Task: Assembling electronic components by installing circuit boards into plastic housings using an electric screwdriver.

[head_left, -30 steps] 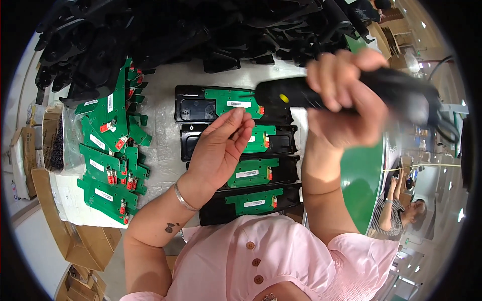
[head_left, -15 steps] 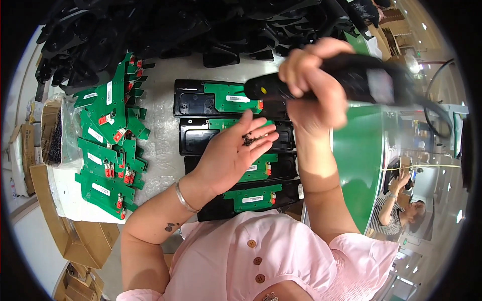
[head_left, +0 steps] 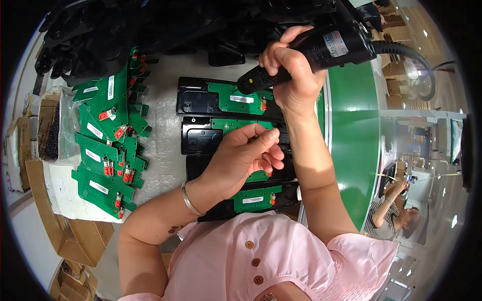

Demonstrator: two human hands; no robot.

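Observation:
My right hand [head_left: 297, 72] grips a black electric screwdriver [head_left: 359, 44], its cord trailing off to the right. The tool's tip end points left and down over a green circuit board [head_left: 226, 103], which lies in the farthest black plastic housing [head_left: 192, 103]. My left hand [head_left: 236, 160] hovers palm up above the middle housings, fingers curled and thumb against the fingertips. Small dark screws seen in that palm a moment before are now hidden by the fingers. Nearest my body, another housing holds a green board [head_left: 253, 199]; boards in the middle ones are partly covered.
Loose green boards [head_left: 98, 155] with red connectors are piled at left. Beyond them stands a plastic-lined box [head_left: 50, 125] of small dark pieces. Black plastic parts [head_left: 165, 30] heap along the far side. A green surface [head_left: 349, 150] runs at right; another person [head_left: 389, 215] sits beyond it.
My left fingers have curled closed over the palm that lay open with screws. My right hand has shifted slightly left and away, lowering the screwdriver's tip end toward the far board.

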